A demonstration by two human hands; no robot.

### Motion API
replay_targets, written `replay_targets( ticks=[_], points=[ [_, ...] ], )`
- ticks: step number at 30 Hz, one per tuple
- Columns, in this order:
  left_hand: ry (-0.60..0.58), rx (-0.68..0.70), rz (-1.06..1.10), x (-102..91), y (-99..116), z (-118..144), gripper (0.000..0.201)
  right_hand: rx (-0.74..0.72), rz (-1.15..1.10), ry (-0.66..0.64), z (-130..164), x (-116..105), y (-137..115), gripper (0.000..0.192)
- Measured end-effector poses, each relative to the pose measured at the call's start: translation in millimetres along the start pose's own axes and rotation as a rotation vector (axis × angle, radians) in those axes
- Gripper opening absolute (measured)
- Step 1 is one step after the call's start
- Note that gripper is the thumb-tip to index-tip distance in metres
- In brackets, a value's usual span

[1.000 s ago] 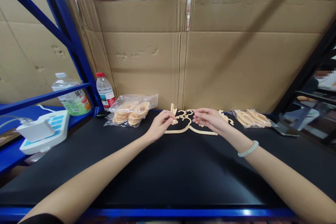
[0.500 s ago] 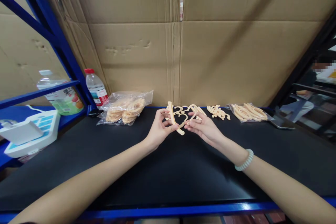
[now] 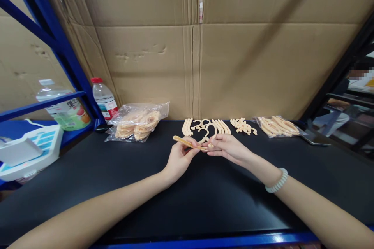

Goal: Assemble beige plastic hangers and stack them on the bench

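In my left hand point(image 3: 179, 159) is a long, slightly curved beige plastic strip that looks like a hanger arm point(image 3: 181, 141), lying nearly level between thumb and fingers. My right hand point(image 3: 232, 148) pinches a curved beige hook point(image 3: 216, 131), its loop pointing up. The inner end of the arm meets the hook's base between my fingertips; whether they are joined I cannot tell. Just behind my hands lie a row of curved arms point(image 3: 187, 127) on the left, another row of arms point(image 3: 224, 127) on the right, and loose hooks point(image 3: 198, 123) between them.
A heap of small beige pieces point(image 3: 243, 125) and a clear bag of parts point(image 3: 277, 126) lie at the right. Another full plastic bag point(image 3: 137, 122), a red-capped bottle point(image 3: 105, 101), a larger bottle point(image 3: 66, 111) and a white device point(image 3: 35, 149) stand left. Cardboard point(image 3: 152, 54) walls the back.
The hanger arm has tipped from steep to nearly level in my left hand. My hands have come closer together and slightly lower, bringing arm and hook into contact.
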State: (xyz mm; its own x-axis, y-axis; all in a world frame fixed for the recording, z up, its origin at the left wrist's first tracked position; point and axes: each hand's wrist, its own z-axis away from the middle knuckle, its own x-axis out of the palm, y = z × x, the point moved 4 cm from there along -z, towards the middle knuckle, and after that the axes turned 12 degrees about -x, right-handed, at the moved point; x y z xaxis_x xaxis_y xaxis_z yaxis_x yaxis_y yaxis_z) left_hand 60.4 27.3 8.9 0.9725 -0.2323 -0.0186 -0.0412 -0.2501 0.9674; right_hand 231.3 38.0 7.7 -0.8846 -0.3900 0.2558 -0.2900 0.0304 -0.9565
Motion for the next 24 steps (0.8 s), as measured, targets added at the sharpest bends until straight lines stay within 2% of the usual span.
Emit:
replay_targets(
  ticks=[4,9,15,24],
  points=[
    [-0.015,-0.004,-0.033,1.2,-1,0,0.018,0.066,0.022,-0.040,1,2,5,0.033],
    [-0.038,-0.004,-0.025,3.2,-1,2,0.018,0.051,0.051,-0.042,1,5,3,0.035],
    [-0.037,-0.018,-0.038,3.7,-2,3,0.019,-0.005,0.100,0.034,1,5,5,0.039],
    [-0.015,-0.022,-0.036,4.3,-3,5,0.022,-0.155,0.252,0.176,0,9,12,0.033]
  ],
)
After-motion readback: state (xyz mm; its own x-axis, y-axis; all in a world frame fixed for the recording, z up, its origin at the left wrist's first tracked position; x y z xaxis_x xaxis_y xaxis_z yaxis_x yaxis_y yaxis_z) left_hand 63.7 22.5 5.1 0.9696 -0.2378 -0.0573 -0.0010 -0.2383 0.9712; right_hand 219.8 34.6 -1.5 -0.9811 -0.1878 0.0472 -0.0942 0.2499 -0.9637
